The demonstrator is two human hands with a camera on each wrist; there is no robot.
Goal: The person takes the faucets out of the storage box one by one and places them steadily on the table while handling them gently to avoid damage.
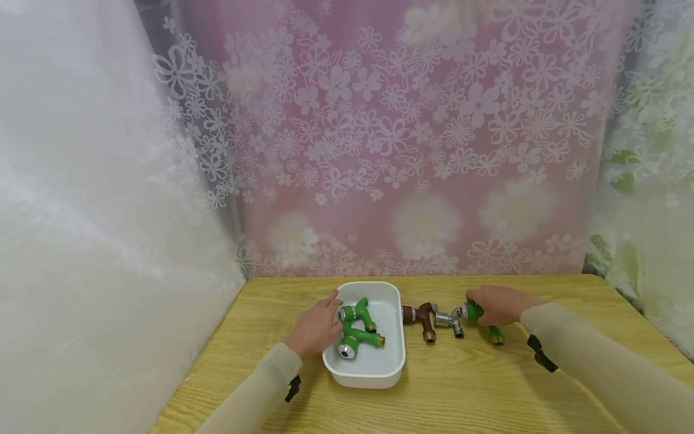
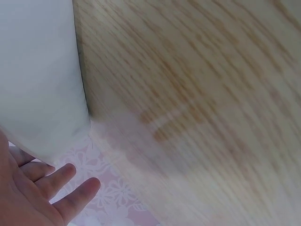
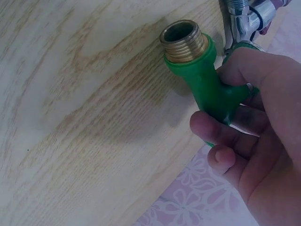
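Gripping a green tap between thumb and curled fingers, the right hand is at the right end of a row on the table. Just left of it lies a chrome tap, then a brown tap beside the white tray. Inside the tray, towards its left side, two more green taps lie close together. The left hand rests at the tray's left rim, its fingers loosely extended along the outside; its thumb is hard to make out.
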